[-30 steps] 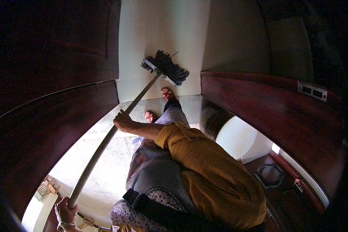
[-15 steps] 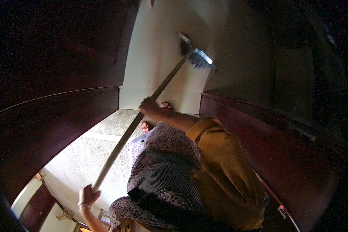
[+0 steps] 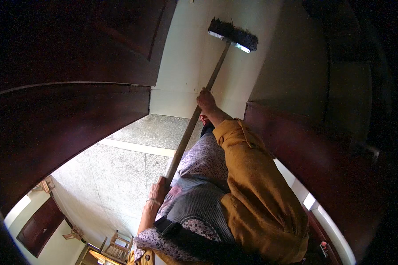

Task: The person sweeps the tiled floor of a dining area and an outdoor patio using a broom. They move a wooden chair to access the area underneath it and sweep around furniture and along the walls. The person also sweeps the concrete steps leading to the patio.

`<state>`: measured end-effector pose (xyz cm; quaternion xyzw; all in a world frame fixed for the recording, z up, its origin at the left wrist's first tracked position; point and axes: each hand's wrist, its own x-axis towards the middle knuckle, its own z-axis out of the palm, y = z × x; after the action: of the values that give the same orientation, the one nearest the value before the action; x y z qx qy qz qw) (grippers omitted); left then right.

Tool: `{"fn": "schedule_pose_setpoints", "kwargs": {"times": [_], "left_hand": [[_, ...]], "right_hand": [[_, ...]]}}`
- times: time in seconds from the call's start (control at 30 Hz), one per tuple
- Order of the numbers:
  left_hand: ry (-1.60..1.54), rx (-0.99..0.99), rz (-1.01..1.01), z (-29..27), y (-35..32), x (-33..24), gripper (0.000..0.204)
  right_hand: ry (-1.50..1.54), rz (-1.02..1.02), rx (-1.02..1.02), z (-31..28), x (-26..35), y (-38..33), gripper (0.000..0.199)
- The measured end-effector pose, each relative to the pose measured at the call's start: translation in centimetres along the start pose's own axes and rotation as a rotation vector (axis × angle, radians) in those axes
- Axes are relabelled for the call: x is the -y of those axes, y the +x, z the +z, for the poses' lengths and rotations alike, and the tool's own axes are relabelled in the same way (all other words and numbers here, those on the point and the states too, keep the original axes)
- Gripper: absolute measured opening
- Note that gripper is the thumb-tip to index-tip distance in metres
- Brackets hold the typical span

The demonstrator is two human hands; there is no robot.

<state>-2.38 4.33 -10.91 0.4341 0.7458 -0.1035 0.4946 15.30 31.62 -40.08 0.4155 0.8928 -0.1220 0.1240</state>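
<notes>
A long-handled broom [image 3: 233, 34] with a wide head of dark bristles stretches away from me, its head at the far top over the pale floor. My right hand [image 3: 206, 101], at the end of a mustard sleeve, wraps round the middle of the wooden handle [image 3: 186, 138]. Lower down, my left hand [image 3: 157, 192] grips the handle near its end, close to my waist. The bristles point away from me. Whether they touch the floor I cannot tell.
Dark red wooden door panels [image 3: 70, 119] flank me on the left, with another dark red panel [image 3: 305, 145] on the right. Speckled floor [image 3: 110, 172] lies at lower left, crossed by a pale strip [image 3: 137, 147]. A wooden chair [image 3: 118, 245] stands beyond it.
The broom head has moved farther away and turned, its bristles now facing away from me. Both hands have shifted right, still on the handle; my left hand has come up nearer my body.
</notes>
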Motion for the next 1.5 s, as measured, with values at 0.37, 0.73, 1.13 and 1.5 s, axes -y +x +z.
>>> {"fn": "schedule_pose_setpoints", "kwargs": {"times": [0.37, 0.73, 1.13, 1.5], "left_hand": [[0.252, -0.001, -0.310, 3.9, -27.0, 26.8, 0.021], [0.262, -0.043, -0.716, -0.5, -57.7, 37.2, 0.025], [-0.147, -0.203, -0.528, 4.3, -45.2, 29.4, 0.021], [-0.197, -0.173, -0.235, 10.9, -9.8, 10.2, 0.024]], "right_hand": [[-0.108, -0.335, 0.054, 4.4, 37.1, -16.8, 0.023], [0.740, -1.187, 0.261, -4.4, 62.9, -29.2, 0.004], [0.162, -1.068, 0.504, -11.6, 42.5, -22.1, 0.016], [0.117, -0.473, -0.043, 1.1, 12.5, -0.8, 0.010]]}}
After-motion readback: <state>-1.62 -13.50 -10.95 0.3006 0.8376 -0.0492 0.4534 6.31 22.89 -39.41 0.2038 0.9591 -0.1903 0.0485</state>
